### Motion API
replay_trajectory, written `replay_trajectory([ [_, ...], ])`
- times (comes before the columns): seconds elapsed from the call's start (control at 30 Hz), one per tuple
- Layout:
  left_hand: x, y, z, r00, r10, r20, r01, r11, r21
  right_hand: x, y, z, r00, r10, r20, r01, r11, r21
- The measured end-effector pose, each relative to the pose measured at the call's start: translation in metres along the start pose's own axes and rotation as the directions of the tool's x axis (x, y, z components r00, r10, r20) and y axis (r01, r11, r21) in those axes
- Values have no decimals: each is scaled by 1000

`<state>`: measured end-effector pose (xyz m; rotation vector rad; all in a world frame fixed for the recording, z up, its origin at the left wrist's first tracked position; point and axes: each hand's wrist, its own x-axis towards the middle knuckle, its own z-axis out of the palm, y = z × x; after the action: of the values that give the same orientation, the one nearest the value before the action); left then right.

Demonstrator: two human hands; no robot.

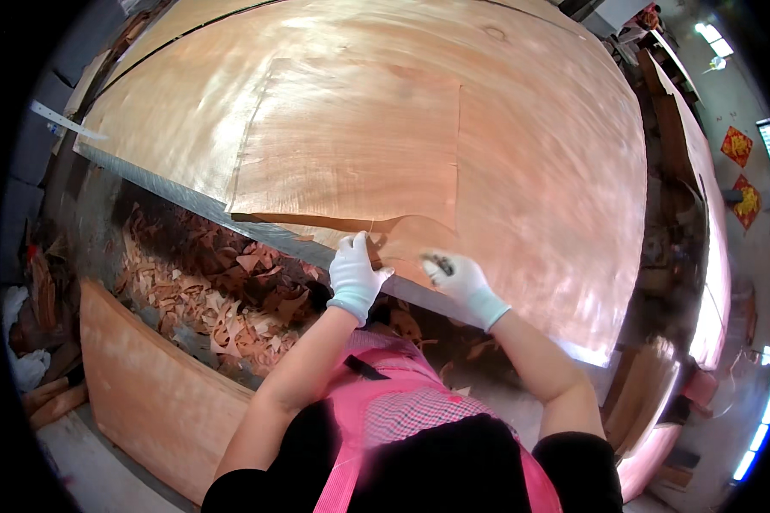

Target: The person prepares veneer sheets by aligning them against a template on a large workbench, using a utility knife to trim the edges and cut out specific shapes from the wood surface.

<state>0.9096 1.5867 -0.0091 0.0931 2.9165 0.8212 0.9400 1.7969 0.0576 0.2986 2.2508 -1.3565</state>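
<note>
Thin wood veneer covers the large work surface in front of me. On it lies a smaller rectangular veneer sheet (359, 145), its near edge lifted and curling. My left hand (355, 275), in a white glove, is closed at that near edge, fingertips pinching the veneer by the edge of the stack. Just to the right, my right hand (459, 286), also gloved in white, hovers over the big veneer sheet (556, 188). Its fingers are curled in, with a dark patch at their tips. Slight blur hides what they hold, if anything.
Torn veneer scraps (222, 299) are heaped below the near left edge. A curved wood panel (154, 385) stands at my lower left. More veneer sheets (710, 282) are stacked on the right, by a wall with red diamond-shaped decorations (737, 147).
</note>
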Motion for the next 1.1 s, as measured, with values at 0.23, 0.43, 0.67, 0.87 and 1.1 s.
replay_trajectory([
  [0.23,3,-2,-1,1000,12,17,-12,1000,-11,11,28,44,839,-511,186,491,565,-663],
  [0.43,2,-27,-9,976,125,-179,-181,922,-343,11,29,47,856,-493,158,467,604,-646],
  [0.67,4,-6,-25,715,-31,699,519,693,-501,12,36,48,859,-476,189,462,560,-688],
  [0.87,12,-6,-19,653,-187,734,623,685,-379,13,40,46,806,-553,211,527,507,-682],
  [1.1,6,-12,-20,634,-197,748,694,572,-437,20,27,61,880,-399,256,408,362,-838],
])
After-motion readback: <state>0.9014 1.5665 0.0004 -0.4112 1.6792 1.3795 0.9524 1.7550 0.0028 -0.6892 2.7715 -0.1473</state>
